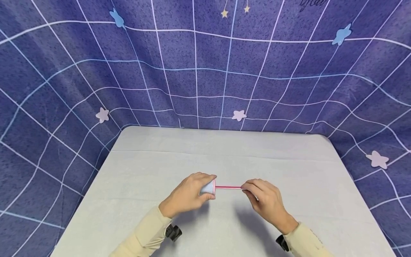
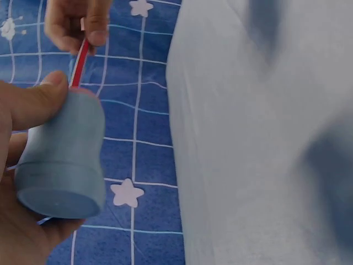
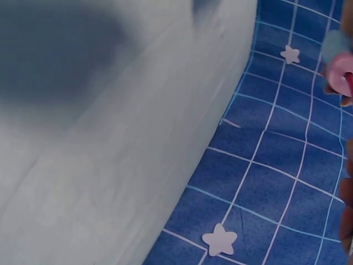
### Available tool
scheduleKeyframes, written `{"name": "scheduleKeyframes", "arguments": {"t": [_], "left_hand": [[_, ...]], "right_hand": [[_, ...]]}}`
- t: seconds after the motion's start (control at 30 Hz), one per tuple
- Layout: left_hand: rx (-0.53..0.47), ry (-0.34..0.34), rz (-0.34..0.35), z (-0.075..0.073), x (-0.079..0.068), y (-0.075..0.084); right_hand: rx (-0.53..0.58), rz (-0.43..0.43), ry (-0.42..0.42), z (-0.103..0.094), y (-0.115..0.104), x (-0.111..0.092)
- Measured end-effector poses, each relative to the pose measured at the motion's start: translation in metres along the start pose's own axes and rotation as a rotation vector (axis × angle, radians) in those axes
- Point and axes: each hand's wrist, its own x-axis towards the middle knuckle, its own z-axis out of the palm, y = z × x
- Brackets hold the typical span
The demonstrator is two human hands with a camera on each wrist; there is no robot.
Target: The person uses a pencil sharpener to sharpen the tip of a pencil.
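Note:
My left hand [image 1: 187, 192] grips a light blue, waisted container [image 2: 63, 146] with a pink rim [image 3: 340, 74], thumb on one side and fingers on the other. The container lies on its side in the air, its pink end facing right. A thin red-and-white stick or strip [image 1: 228, 187] runs straight out of the hole in that end. Its far end is pinched between the thumb and fingers of my right hand [image 1: 264, 198]. In the left wrist view the flat blue base shows toward the camera. Only a sliver of the right fingers [image 3: 346, 204] appears in the right wrist view.
Below both hands spreads a table with a pale grey cloth [image 1: 154, 153], where their shadows fall. A blue curtain [image 1: 208, 82] with grid lines and stars hangs behind and on both sides. Each wrist carries a small black camera mount [image 1: 173, 232].

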Motion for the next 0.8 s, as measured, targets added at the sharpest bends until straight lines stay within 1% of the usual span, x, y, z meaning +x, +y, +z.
{"name": "scheduleKeyframes", "arguments": {"t": [0.1,0.23,0.27,0.33,0.4,0.43,0.53,0.6,0.67,0.73,0.8], "left_hand": [[-0.054,-0.049,-0.017,-0.006,0.003,0.000],[-0.127,-0.100,-0.036,-0.010,0.006,-0.001],[-0.137,-0.104,-0.035,-0.009,0.007,-0.001],[-0.144,-0.092,-0.027,-0.008,0.008,0.000],[-0.136,-0.056,-0.007,-0.004,0.009,0.001],[-0.121,-0.026,0.014,-0.002,0.010,0.002],[-0.050,0.098,0.087,0.008,0.009,0.004],[0.030,0.185,0.146,0.016,0.006,0.004],[0.104,0.260,0.190,0.023,0.004,0.004],[0.157,0.306,0.220,0.028,0.001,0.004],[0.188,0.323,0.236,0.031,-0.001,0.004]], "right_hand": [[-0.048,-0.061,0.066,-0.001,0.000,0.002],[-0.069,-0.118,0.116,-0.001,-0.001,0.004],[-0.068,-0.128,0.123,-0.002,0.000,0.004],[-0.055,-0.134,0.131,-0.002,0.000,0.003],[-0.038,-0.119,0.130,-0.002,0.001,0.003],[-0.025,-0.101,0.123,-0.003,0.001,0.002],[0.049,-0.012,0.073,-0.004,0.003,0.001],[0.116,0.071,0.013,-0.006,0.004,-0.002],[0.177,0.153,-0.048,-0.009,0.004,-0.003],[0.224,0.233,-0.114,-0.011,0.004,-0.004],[0.258,0.317,-0.187,-0.014,0.004,-0.004]]}}
